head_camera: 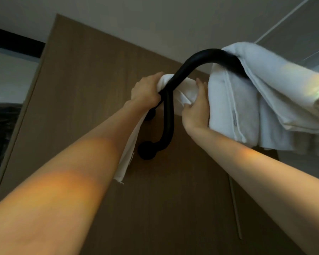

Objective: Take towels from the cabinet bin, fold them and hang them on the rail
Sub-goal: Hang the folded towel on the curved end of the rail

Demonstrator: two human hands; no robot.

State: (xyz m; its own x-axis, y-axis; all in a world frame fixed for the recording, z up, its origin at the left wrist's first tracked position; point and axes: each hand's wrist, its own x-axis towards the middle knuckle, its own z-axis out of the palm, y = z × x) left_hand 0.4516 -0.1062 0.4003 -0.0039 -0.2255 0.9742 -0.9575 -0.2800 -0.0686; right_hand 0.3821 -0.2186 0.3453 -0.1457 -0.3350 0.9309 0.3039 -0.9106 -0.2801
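Left of the rail (pixel 197 57), the left hand (pixel 147 91) has its fingers curled tight round one end of a small white towel (pixel 187 89). The towel is bunched where it crosses the rail's bend. A loose tail of the same cloth hangs below that hand, just left of the rail's round wall mount. The rail itself is a black tube fixed to a wooden panel (pixel 81 89), curving up and away to the right. Just right of the bend, the right hand (pixel 195 111) holds the towel's other end, its thumb pinching a folded edge and its fingers laid up along the cloth. Further right on the rail, the larger hung towels (pixel 247 100) drape over it, close against that hand.

The step seems to be settling this towel over the rail. It would go best if both hands drew the ends apart to flatten the bunch and then evened the two falls, since the left tail looks long. The right hand should stay gentle, as a snag could drag the neighbouring towels off.
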